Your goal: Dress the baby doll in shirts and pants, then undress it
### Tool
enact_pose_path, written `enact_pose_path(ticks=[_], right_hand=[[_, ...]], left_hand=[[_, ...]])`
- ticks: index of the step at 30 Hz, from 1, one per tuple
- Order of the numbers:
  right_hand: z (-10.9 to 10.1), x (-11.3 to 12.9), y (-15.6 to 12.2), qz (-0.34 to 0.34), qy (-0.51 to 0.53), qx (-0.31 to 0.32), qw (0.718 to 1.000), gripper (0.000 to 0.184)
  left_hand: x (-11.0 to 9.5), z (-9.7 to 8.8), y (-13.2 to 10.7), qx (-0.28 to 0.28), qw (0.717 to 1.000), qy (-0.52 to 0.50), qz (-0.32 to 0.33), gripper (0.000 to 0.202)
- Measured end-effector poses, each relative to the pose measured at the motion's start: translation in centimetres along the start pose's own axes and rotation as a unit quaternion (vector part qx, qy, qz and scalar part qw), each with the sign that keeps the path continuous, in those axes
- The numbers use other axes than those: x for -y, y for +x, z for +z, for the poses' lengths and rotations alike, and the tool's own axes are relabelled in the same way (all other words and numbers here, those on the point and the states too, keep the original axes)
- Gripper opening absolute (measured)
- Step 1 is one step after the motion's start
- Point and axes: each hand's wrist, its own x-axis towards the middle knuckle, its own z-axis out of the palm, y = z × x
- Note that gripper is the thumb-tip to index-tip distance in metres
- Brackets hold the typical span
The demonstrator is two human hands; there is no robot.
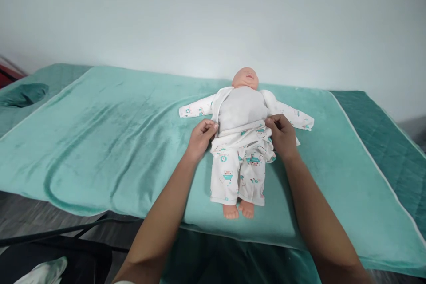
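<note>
A baby doll (244,105) lies on its back, head toward the wall and feet toward me. It wears white printed pants (238,173) and an open white printed top (199,107), its sleeves spread to both sides. A pale grey-white torso shows between the top's open fronts. My left hand (202,135) is closed in a pinch at the left end of the pants' waistband. On the opposite side, my right hand (282,134) pinches the waistband's right end. Cloth is bunched over the hips between both hands, and the bare feet stick out of the pant legs.
The doll rests on a padded bed with a light green velvet cover (133,142), wrinkled at left. Darker quilted cloth (392,137) lies at the right end. A white wall (213,17) stands behind. At lower left is a black seat (76,257).
</note>
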Motion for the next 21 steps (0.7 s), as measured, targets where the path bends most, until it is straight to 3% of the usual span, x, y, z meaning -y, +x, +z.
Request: enact_pose_path(ticks=[2, 5, 8, 11, 15, 17, 19, 21], right_hand=[[-0.1, -0.1, 0.0, 0.01, 0.014, 0.021, 1.0, 0.03], [-0.4, -0.2, -0.1, 0.024, 0.029, 0.035, 0.999, 0.034], [-0.5, -0.1, -0.3, 0.012, 0.03, 0.036, 0.999, 0.034], [-0.5, 0.0, -0.4, 0.018, 0.03, 0.039, 0.999, 0.035], [-0.6, 0.2, -0.4, 0.023, 0.023, 0.035, 0.999, 0.038], [-0.7, 0.2, -0.5, 0.023, 0.017, 0.039, 0.999, 0.039], [-0.8, 0.3, -0.6, 0.031, 0.008, 0.052, 0.998, 0.04], [-1.1, 0.4, -0.6, 0.029, -0.005, 0.068, 0.997, 0.04]], left_hand=[[0.6, 0.1, 0.8, -0.065, 0.996, 0.052, 0.032, 0.022], [1.4, 0.1, 2.2, -0.15, 0.968, 0.184, 0.084, 0.022], [1.9, 0.2, 3.4, -0.151, 0.931, 0.321, 0.09, 0.023], [1.8, 0.2, 4.0, -0.127, 0.911, 0.384, 0.078, 0.019], [1.5, -0.3, 3.6, -0.099, 0.941, 0.316, 0.073, 0.013], [1.3, -0.9, 3.2, -0.173, 0.953, 0.233, 0.089, 0.011], [1.3, -1.7, 2.9, -0.287, 0.939, 0.16, 0.096, 0.008], [1.3, -2.4, 2.7, -0.357, 0.921, 0.131, 0.085, 0.007]])
